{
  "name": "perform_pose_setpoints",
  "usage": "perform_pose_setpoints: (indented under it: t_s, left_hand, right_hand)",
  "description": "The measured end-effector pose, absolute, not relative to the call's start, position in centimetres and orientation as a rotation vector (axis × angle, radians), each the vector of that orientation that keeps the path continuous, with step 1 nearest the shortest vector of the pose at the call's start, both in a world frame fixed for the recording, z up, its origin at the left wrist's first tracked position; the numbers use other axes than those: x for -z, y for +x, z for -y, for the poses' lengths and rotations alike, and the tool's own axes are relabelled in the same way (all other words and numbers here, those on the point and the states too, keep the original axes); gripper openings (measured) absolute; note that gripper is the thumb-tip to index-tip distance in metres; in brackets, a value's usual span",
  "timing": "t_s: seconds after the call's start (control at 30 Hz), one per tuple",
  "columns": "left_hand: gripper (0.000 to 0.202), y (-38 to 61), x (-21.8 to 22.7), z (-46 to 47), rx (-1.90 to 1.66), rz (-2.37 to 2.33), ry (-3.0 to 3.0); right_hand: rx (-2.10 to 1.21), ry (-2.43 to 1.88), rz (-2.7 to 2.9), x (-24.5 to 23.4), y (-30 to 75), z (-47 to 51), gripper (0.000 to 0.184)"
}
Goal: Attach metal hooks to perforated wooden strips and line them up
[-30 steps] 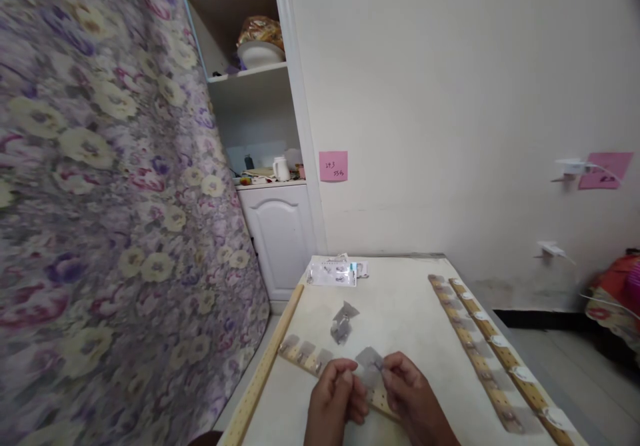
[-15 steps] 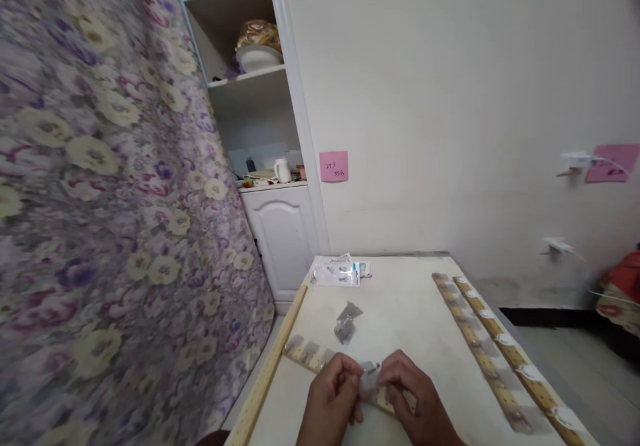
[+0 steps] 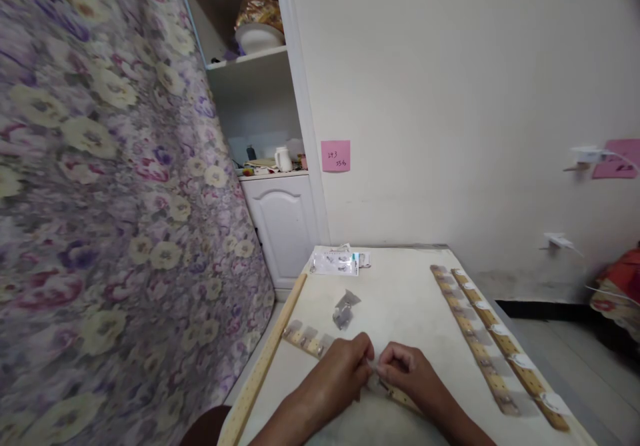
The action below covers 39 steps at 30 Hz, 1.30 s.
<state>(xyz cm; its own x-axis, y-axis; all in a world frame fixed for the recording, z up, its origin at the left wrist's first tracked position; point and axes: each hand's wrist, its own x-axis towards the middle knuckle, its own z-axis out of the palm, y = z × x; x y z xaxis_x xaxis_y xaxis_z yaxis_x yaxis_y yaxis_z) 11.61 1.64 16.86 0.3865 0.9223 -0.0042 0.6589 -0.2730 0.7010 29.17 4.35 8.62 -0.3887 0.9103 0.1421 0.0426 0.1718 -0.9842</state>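
My left hand (image 3: pixel 350 364) and my right hand (image 3: pixel 406 368) meet low in the middle of the head view, fingers closed in a pinch. Between them is a small clear plastic piece (image 3: pixel 374 383), like a little bag or card, mostly covered by the fingers. Just beneath, a wooden strip with holes (image 3: pixel 404 399) lies slantwise on the white table (image 3: pixel 320 406). Its far left part carries several clear pieces with small metal items (image 3: pixel 313 345). Beyond my hands lies a small heap of clear plastic pieces with metal bits (image 3: pixel 345 311).
Two wooden strips (image 3: pixel 474 343) (image 3: pixel 510 347) run along the table's right side, one bearing white round pieces. A bare wooden strip (image 3: pixel 270 359) lines the left edge. Printed clear packets (image 3: pixel 334 263) lie at the back. A floral curtain (image 3: pixel 125 199) hangs left.
My left hand has turned, its wrist swinging out to the left, and both hands sit slightly higher in view. The plastic piece between them is now more hidden. The camera has tilted slightly.
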Motion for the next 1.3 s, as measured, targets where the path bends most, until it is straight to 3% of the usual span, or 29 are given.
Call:
perform_pose_setpoints:
  t_s: [0.37, 0.53, 0.73, 0.97, 1.1, 1.3]
  left_hand:
    - [0.019, 13.2, -16.8, -2.8, -0.725, -1.298, 2.036]
    - [0.021, 13.7, -11.5, -1.9, -1.101, -1.357, 1.507]
    - [0.035, 16.0, -3.3, -0.1, -0.928, -1.261, 0.933]
    - [0.056, 17.7, -1.5, -0.5, -0.985, -1.225, 0.722]
    - [0.05, 17.9, -1.2, -0.7, -0.995, -1.269, 0.68]
    - [0.031, 18.2, -1.7, -0.8, -0.998, -1.322, 0.599]
  right_hand:
    - [-1.501, -0.804, 1.487, -8.9, 29.2, -4.6, 0.03]
    - [-1.425, -0.964, 1.404, -7.8, 30.1, -5.6, 0.023]
    - [-1.464, -1.083, 1.506, -4.0, 30.9, -7.4, 0.023]
    - [-1.383, -1.112, 1.596, -2.4, 30.4, -7.3, 0.011]
    - [-1.226, -1.23, 1.702, -2.5, 30.6, -7.1, 0.004]
    - [-0.972, -1.411, 1.841, -2.5, 31.0, -7.1, 0.008]
